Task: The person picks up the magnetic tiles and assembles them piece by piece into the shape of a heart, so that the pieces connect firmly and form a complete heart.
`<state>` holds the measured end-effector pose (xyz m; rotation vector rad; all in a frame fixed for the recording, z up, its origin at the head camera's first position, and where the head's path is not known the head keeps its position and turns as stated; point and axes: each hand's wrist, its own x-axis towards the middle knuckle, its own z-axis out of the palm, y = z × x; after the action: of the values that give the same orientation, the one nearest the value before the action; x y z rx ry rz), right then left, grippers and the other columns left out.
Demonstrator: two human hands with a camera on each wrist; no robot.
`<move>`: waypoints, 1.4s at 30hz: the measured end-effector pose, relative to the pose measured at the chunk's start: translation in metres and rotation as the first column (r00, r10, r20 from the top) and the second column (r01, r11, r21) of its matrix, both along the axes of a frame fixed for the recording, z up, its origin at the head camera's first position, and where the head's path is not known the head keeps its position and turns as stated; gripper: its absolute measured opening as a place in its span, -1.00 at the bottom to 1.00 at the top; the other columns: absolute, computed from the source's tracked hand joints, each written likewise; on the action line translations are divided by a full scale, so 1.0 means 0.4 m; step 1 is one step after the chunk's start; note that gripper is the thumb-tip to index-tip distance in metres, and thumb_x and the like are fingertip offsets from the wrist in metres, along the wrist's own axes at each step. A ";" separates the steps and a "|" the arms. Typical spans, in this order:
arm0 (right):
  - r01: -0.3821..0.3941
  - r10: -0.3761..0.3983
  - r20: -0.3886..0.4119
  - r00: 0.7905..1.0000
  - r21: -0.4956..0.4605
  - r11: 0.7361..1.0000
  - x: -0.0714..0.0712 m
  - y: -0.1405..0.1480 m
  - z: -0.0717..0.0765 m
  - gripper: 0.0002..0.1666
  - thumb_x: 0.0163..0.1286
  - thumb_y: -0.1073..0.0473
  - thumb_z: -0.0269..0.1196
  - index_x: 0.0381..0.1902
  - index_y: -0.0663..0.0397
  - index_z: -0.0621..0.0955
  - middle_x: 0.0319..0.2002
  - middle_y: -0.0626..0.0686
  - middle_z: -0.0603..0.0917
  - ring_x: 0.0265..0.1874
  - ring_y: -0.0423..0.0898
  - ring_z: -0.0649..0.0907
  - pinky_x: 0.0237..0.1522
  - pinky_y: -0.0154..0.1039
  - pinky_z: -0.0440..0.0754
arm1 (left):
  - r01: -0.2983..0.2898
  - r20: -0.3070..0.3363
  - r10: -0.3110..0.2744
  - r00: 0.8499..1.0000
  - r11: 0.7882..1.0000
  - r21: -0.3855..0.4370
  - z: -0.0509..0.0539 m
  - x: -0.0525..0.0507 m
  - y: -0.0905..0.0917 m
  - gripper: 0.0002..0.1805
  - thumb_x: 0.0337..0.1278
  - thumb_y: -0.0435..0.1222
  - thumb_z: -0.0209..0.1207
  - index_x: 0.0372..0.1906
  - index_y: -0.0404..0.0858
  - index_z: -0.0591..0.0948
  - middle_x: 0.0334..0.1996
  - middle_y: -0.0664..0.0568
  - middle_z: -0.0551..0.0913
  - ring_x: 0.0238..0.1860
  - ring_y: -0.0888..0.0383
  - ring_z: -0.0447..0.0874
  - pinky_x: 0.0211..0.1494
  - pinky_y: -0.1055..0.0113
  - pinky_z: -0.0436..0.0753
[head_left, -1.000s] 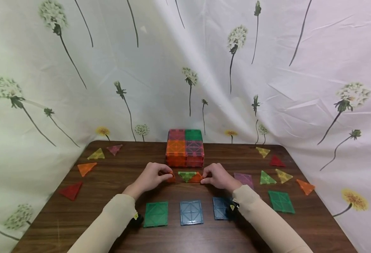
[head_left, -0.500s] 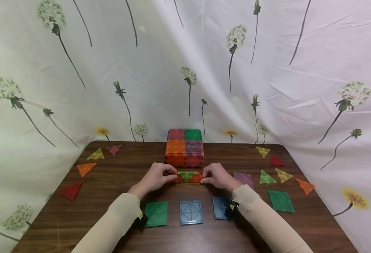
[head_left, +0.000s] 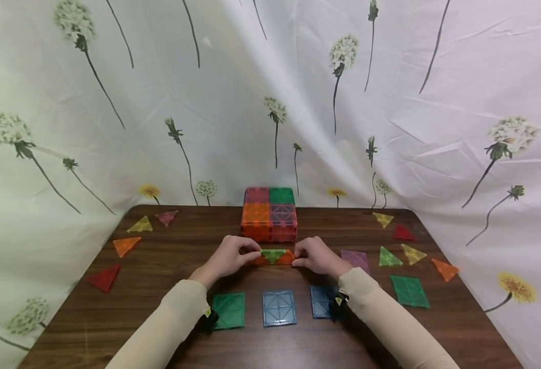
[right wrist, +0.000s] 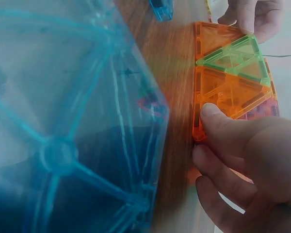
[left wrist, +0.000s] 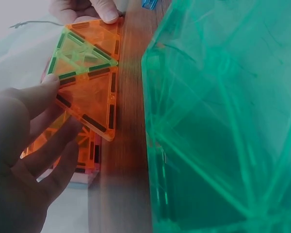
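Note:
Two orange triangular magnetic tiles stand on edge at the table's middle, with a green triangular tile point(head_left: 272, 255) point-down between them, their edges meeting in a row. My left hand point(head_left: 230, 254) pinches the left orange tile point(left wrist: 89, 94) near its top corner, where it meets the green one; the thumb lies in front and the fingers go behind. On the other end, my right hand point(head_left: 318, 254) pinches the right orange tile point(right wrist: 228, 90) at its outer corner, thumb on the near face. Right behind the row stands a box of square magnetic tiles point(head_left: 256, 215).
Nearer me lie a green square tile point(head_left: 229, 310) and two blue square tiles, one of them point(head_left: 278, 308) central. A purple tile point(head_left: 355, 260) and another green square point(head_left: 410, 291) lie rightward. Loose triangles line both table sides, including a red one point(head_left: 104, 279). A floral curtain point(head_left: 224, 102) hangs behind.
My left hand has moved right with its orange tile, closing the gap to the green triangle. The right hand has stayed at its end of the row.

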<state>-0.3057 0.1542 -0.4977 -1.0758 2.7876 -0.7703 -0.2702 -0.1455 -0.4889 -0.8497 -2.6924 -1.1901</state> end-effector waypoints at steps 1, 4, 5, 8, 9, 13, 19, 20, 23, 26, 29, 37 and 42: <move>-0.001 0.001 0.000 1.000 0.002 1.000 0.001 -0.001 0.002 -0.76 0.35 0.13 0.52 -0.49 -0.16 0.69 -0.55 -0.24 0.61 -0.52 -0.24 0.50 -0.37 -0.32 0.55 | 0.002 -0.001 -0.002 1.000 1.000 -0.002 0.001 0.000 0.000 -0.92 0.35 -0.28 0.39 -0.14 -0.13 0.83 -0.26 0.18 0.81 -0.25 0.28 0.72 -0.13 0.34 0.72; -0.007 0.007 0.003 1.000 -0.001 1.000 0.005 -0.003 0.008 -0.78 0.35 0.14 0.51 -0.48 -0.15 0.71 -0.54 -0.23 0.63 -0.51 -0.23 0.51 -0.35 -0.32 0.58 | 0.006 0.003 -0.006 1.000 1.000 -0.009 0.004 -0.001 0.000 -0.92 0.36 -0.28 0.38 -0.14 -0.14 0.83 -0.27 0.18 0.80 -0.26 0.27 0.71 -0.14 0.33 0.72; -0.007 0.007 0.007 1.000 -0.001 1.000 0.006 -0.004 0.010 -0.80 0.35 0.15 0.51 -0.46 -0.15 0.72 -0.52 -0.23 0.64 -0.50 -0.23 0.52 -0.34 -0.32 0.59 | 0.007 0.004 -0.007 1.000 1.000 -0.011 0.005 -0.001 0.000 -0.92 0.36 -0.28 0.38 -0.14 -0.14 0.83 -0.27 0.19 0.80 -0.27 0.27 0.71 -0.14 0.33 0.72; -0.009 0.009 0.016 1.000 -0.006 1.000 0.008 -0.009 0.017 -0.86 0.37 0.16 0.50 -0.39 -0.14 0.74 -0.46 -0.22 0.69 -0.47 -0.23 0.55 -0.30 -0.32 0.63 | 0.003 0.006 -0.003 1.000 1.000 -0.015 0.005 -0.003 0.001 -0.92 0.36 -0.27 0.38 -0.14 -0.14 0.83 -0.27 0.19 0.80 -0.27 0.27 0.70 -0.13 0.32 0.71; -0.013 0.013 0.014 1.000 -0.010 1.000 0.009 -0.012 0.018 -0.88 0.37 0.16 0.49 -0.36 -0.13 0.75 -0.43 -0.21 0.70 -0.46 -0.22 0.56 -0.29 -0.32 0.64 | 0.000 0.008 0.000 1.000 1.000 -0.015 0.005 -0.002 0.002 -0.92 0.36 -0.27 0.38 -0.13 -0.13 0.83 -0.27 0.19 0.79 -0.27 0.27 0.69 -0.13 0.33 0.71; -0.034 0.034 -0.027 0.999 -0.009 0.999 0.012 -0.019 0.021 -0.90 0.39 0.16 0.48 -0.34 -0.09 0.75 -0.42 -0.19 0.72 -0.48 -0.25 0.56 -0.32 -0.33 0.63 | -0.011 0.008 0.011 1.000 1.000 -0.011 0.004 0.001 0.002 -0.92 0.37 -0.27 0.38 -0.14 -0.14 0.83 -0.26 0.18 0.79 -0.24 0.27 0.70 -0.12 0.31 0.71; -0.075 0.075 -0.112 0.991 0.004 0.997 0.017 -0.019 0.013 -0.82 0.38 0.19 0.49 -0.42 -0.09 0.71 -0.49 -0.21 0.68 -0.53 -0.30 0.53 -0.38 -0.36 0.59 | 0.004 0.064 0.000 0.998 0.999 -0.053 0.004 0.006 -0.007 -0.84 0.38 -0.18 0.38 -0.03 -0.10 0.79 -0.16 0.17 0.79 -0.13 0.21 0.72 0.01 0.18 0.73; -0.081 0.081 -0.122 0.989 0.004 0.997 0.018 -0.018 0.012 -0.82 0.38 0.19 0.48 -0.42 -0.09 0.71 -0.49 -0.21 0.68 -0.53 -0.31 0.53 -0.38 -0.36 0.59 | 0.009 0.080 -0.004 0.997 0.998 -0.068 0.003 0.007 -0.012 -0.80 0.37 -0.16 0.38 0.00 -0.09 0.78 -0.14 0.17 0.78 -0.09 0.19 0.72 0.05 0.14 0.72; -0.090 0.088 -0.153 0.984 -0.006 0.996 0.022 -0.013 0.011 -0.83 0.38 0.19 0.48 -0.41 -0.08 0.72 -0.45 -0.19 0.71 -0.49 -0.32 0.56 -0.33 -0.35 0.62 | 0.017 0.116 -0.005 0.993 0.995 -0.102 0.000 0.007 -0.032 -0.70 0.35 -0.12 0.40 0.09 -0.09 0.74 -0.06 0.15 0.76 0.00 0.15 0.70 0.14 0.06 0.69; -0.085 0.078 -0.169 0.983 -0.033 0.996 0.027 -0.003 0.016 -0.85 0.39 0.20 0.48 -0.39 -0.07 0.72 -0.42 -0.17 0.72 -0.47 -0.30 0.58 -0.33 -0.34 0.64 | 0.006 0.131 0.009 0.991 0.993 -0.114 -0.001 0.011 -0.059 -0.66 0.36 -0.11 0.39 0.13 -0.13 0.72 -0.03 0.12 0.75 0.03 0.11 0.69 0.16 0.01 0.68; -0.067 0.054 -0.156 0.986 -0.075 0.995 0.033 0.012 0.030 -0.89 0.40 0.21 0.47 -0.34 -0.07 0.74 -0.40 -0.18 0.71 -0.47 -0.28 0.57 -0.36 -0.34 0.64 | -0.020 0.135 0.036 0.990 0.993 -0.117 0.000 0.019 -0.090 -0.66 0.39 -0.11 0.37 0.14 -0.16 0.72 -0.03 0.10 0.76 0.03 0.10 0.69 0.16 -0.02 0.67; 0.011 -0.061 -0.191 0.980 -0.252 0.968 0.035 0.067 0.107 -0.89 0.42 0.20 0.45 -0.33 -0.07 0.72 -0.38 -0.18 0.73 -0.46 -0.31 0.65 -0.40 -0.32 0.68 | -0.058 0.119 0.078 0.990 0.986 -0.158 -0.004 0.045 -0.172 -0.70 0.40 -0.13 0.35 0.07 -0.19 0.75 -0.03 0.04 0.76 0.03 0.00 0.69 0.15 -0.10 0.64; 0.078 -0.156 -0.214 0.964 -0.335 0.939 0.020 0.104 0.144 -0.83 0.43 0.21 0.43 -0.38 -0.07 0.68 -0.42 -0.15 0.77 -0.47 -0.31 0.74 -0.42 -0.29 0.71 | -0.090 0.116 0.110 0.987 0.982 -0.164 -0.012 0.057 -0.211 -0.74 0.41 -0.12 0.35 0.05 -0.14 0.76 -0.05 0.09 0.76 0.02 0.04 0.70 0.16 -0.07 0.64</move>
<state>-0.2977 0.1957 -0.4401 -1.1200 3.0207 -1.2280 -0.2475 -0.2298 -0.4936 -0.6674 -2.9243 -1.0534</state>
